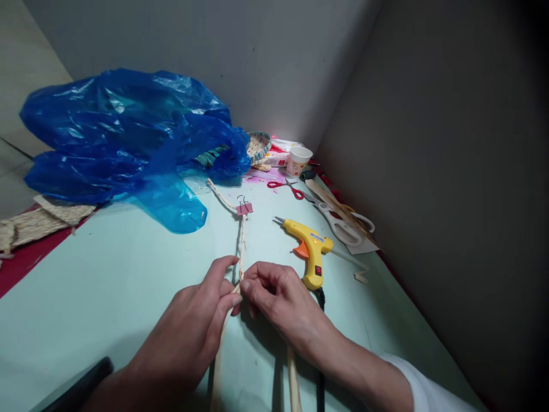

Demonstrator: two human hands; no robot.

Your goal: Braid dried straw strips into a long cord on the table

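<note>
A thin braided cord (242, 243) of pale straw-like strands runs down the middle of the table. A pink binder clip (245, 209) grips it near the top, and a short braided end lies beyond the clip. At the cord's lower end, my left hand (203, 309) pinches a flat pale strand (218, 360) between thumb and fingers, its index finger raised. Close against it, my right hand (278, 297) pinches the strands at the braid's end with thumb and forefinger. Another pale strand (293, 377) hangs below my right wrist.
Right of the cord lies a yellow glue gun (311, 243) with its black cable. Behind it are red-handled scissors (286, 186), white-handled scissors (338, 223) and a paper cup (298, 161). A blue plastic bag (132, 126) and small woven basket (259, 146) stand farther back. Walls border the table.
</note>
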